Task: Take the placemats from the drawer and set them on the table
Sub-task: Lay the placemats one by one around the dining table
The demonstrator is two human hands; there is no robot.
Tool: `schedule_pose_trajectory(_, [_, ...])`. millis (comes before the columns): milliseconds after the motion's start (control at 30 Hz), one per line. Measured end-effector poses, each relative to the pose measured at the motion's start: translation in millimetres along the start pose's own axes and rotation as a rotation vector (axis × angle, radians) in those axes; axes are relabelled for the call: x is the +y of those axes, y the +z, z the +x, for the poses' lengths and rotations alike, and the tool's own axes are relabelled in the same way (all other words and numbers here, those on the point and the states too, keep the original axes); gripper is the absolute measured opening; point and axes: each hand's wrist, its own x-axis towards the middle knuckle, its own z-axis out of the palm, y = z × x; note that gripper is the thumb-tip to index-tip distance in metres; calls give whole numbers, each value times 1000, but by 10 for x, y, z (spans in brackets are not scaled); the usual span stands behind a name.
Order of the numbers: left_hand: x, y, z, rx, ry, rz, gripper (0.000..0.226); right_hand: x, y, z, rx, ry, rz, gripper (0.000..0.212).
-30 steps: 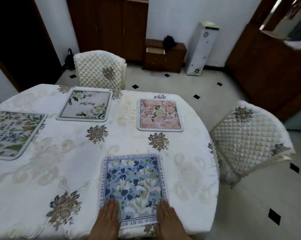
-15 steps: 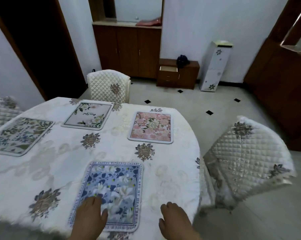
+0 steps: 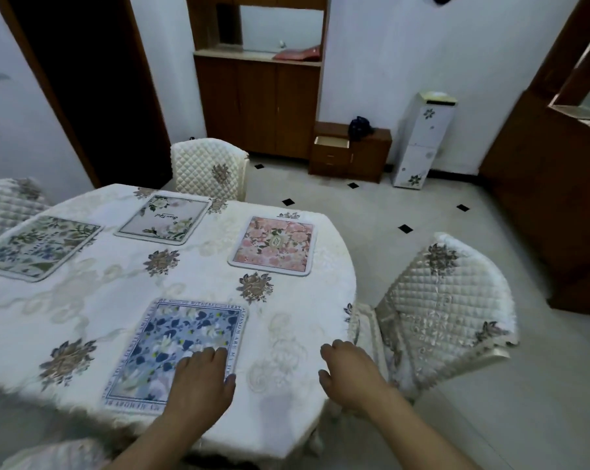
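Rectangular floral placemat (image 3: 181, 347) flat under left hand (image 3: 202, 378) on embroidered tablecloth (image 3: 93, 300).

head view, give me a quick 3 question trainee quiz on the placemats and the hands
1. How many placemats lie on the table?
2. True or false: the left hand rests flat on the blue placemat.
3. Where is the right hand? A) on the pink placemat B) off every placemat, near the table's right edge C) gripping the chair

Key: 1. four; 2. true; 3. B
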Motion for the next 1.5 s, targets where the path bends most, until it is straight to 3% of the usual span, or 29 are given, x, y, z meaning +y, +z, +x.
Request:
schedule_pose_trajectory(333, [1301, -16, 276, 3, 217, 93, 35, 875, -200, -586, 63, 163, 82, 31])
schedule_pose_trajectory(600, [3308, -3, 1005, -27, 319, 124, 32, 2723, -407, -1076, 100, 209, 154, 33])
schedule_pose_trajectory(800, [4752, -222, 1412, 44, 288, -45, 32, 4077, -804, -1126, 109, 124, 85, 26])
schedule_pose_trajectory(1067, [5291, -162, 2174, 42, 186, -100, 31, 5091, -1086, -402, 111, -6, 13, 25])
schedule_pose_trajectory(1300, [5643, 26, 3170, 59, 109, -160, 36, 5919, -1234, 302, 70, 1, 7, 25])
schedule_pose_trajectory(1500, [5943, 95, 3778, 20, 52, -125, 28, 6630, -1328, 781, 34, -24, 32, 23])
